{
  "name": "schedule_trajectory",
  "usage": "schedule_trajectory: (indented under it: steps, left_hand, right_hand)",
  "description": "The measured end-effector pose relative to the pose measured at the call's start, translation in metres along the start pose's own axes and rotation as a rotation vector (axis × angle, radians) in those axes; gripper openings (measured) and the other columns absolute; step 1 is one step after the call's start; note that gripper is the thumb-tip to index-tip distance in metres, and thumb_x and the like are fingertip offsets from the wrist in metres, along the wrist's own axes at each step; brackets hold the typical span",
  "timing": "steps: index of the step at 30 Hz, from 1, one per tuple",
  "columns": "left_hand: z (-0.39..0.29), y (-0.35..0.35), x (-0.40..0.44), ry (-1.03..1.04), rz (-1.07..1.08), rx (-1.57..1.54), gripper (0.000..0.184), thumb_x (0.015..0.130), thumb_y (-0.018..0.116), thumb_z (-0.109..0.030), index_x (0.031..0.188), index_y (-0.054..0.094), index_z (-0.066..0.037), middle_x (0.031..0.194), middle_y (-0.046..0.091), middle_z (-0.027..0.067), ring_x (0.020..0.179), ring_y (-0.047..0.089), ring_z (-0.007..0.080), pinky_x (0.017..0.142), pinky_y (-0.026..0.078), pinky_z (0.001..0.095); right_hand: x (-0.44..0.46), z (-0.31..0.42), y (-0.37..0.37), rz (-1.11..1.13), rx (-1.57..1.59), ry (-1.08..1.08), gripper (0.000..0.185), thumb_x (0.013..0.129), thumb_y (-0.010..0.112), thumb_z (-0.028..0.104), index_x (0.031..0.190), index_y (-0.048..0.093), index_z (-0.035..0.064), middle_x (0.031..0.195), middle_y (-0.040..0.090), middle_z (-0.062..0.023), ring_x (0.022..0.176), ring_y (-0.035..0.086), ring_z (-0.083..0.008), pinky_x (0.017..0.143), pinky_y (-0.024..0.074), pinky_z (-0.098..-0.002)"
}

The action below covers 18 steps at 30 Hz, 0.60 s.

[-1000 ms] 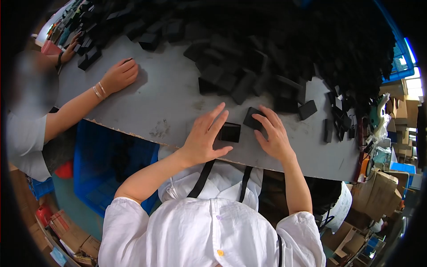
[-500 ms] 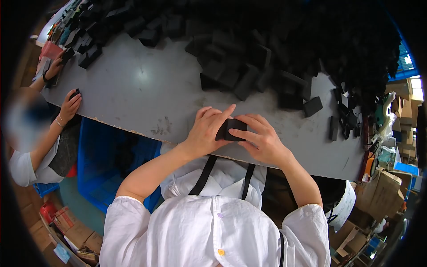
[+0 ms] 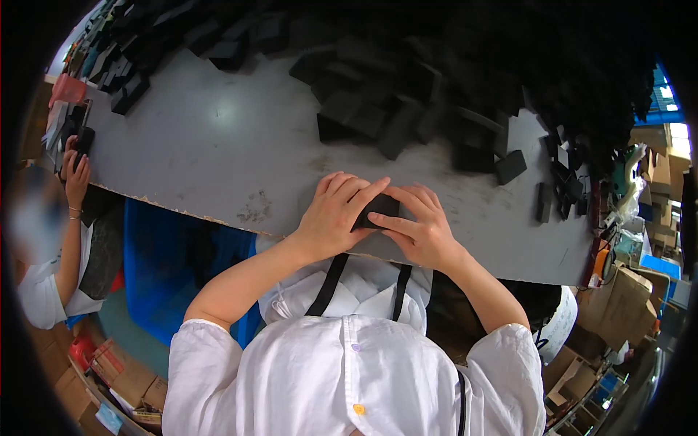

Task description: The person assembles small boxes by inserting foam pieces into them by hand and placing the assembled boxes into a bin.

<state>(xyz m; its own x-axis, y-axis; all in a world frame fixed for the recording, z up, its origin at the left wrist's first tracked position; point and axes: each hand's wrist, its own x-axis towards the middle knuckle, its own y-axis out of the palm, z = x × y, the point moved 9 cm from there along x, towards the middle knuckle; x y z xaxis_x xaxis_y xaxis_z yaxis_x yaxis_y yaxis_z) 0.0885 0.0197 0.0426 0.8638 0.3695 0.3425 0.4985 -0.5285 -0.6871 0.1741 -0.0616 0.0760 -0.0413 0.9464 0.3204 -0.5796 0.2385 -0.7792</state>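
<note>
At the table's near edge, a small black box (image 3: 381,211) is held between both of my hands. My left hand (image 3: 336,218) is closed on its left side, with the fingertips near its top edge. From the right, my right hand (image 3: 422,224) grips it, one finger lying across its front. My fingers partly hide the box, so its two parts cannot be told apart. Beyond my hands, a large heap of black boxes (image 3: 396,127) lies on the grey table (image 3: 218,145). One box (image 3: 511,167) lies apart at the heap's right front.
A co-worker's hands (image 3: 76,174) hold black pieces at the table's left end. Below the table edge stands a blue crate (image 3: 145,269). Narrow black pieces (image 3: 544,202) lie at the right. Cardboard boxes (image 3: 625,305) are stacked beyond the right end.
My hands have come together, bringing the right-hand black box onto the open one that was by my left hand. The co-worker's hands have moved to the table's far left.
</note>
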Motion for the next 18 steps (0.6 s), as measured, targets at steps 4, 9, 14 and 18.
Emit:
schedule_trajectory:
  steps: [4, 9, 14, 18]
  left_hand:
    - [0.005, -0.007, 0.005, 0.108, 0.372, -0.061, 0.082, 0.069, 0.082, -0.025, 0.142, 0.049, -0.01, 0.118, 0.063, 0.01, 0.112, 0.055, 0.0293, 0.106, 0.037, 0.0431]
    - [0.014, -0.145, 0.003, -0.181, 0.552, -0.059, 0.093, 0.063, 0.087, -0.036, 0.145, 0.049, -0.013, 0.125, 0.062, 0.0127, 0.117, 0.056, 0.0329, 0.102, 0.044, 0.0427]
    - [-0.012, -0.047, 0.03, 0.011, 0.247, -0.02, 0.077, 0.075, 0.079, -0.016, 0.144, 0.046, -0.009, 0.134, 0.053, 0.0151, 0.125, 0.05, 0.0338, 0.106, 0.042, 0.0414]
    - [-0.016, 0.026, 0.044, 0.138, 0.102, 0.186, 0.084, 0.071, 0.078, -0.008, 0.147, 0.041, -0.007, 0.147, 0.041, 0.0138, 0.137, 0.037, 0.0353, 0.109, 0.039, 0.0405]
  right_hand:
    - [0.0, -0.014, -0.015, 0.027, 0.034, 0.06, 0.036, 0.074, 0.078, 0.011, 0.11, 0.074, 0.0164, 0.121, 0.063, -0.0123, 0.112, 0.058, -0.0345, 0.103, 0.0431, -0.0502]
    - [-0.045, -0.119, -0.095, -0.062, -0.407, 0.4, 0.045, 0.077, 0.071, 0.006, 0.122, 0.064, 0.0084, 0.131, 0.059, -0.0128, 0.124, 0.05, -0.0354, 0.107, 0.0405, -0.0443]
    - [-0.02, -0.108, -0.053, 0.046, -0.367, 0.377, 0.046, 0.078, 0.073, 0.014, 0.121, 0.062, 0.0053, 0.115, 0.059, -0.0112, 0.11, 0.053, -0.0321, 0.09, 0.0442, -0.0415]
    - [0.002, -0.047, -0.008, -0.01, -0.437, 0.1, 0.044, 0.07, 0.072, 0.011, 0.113, 0.064, 0.0034, 0.105, 0.059, -0.011, 0.103, 0.055, -0.0275, 0.084, 0.045, -0.039]
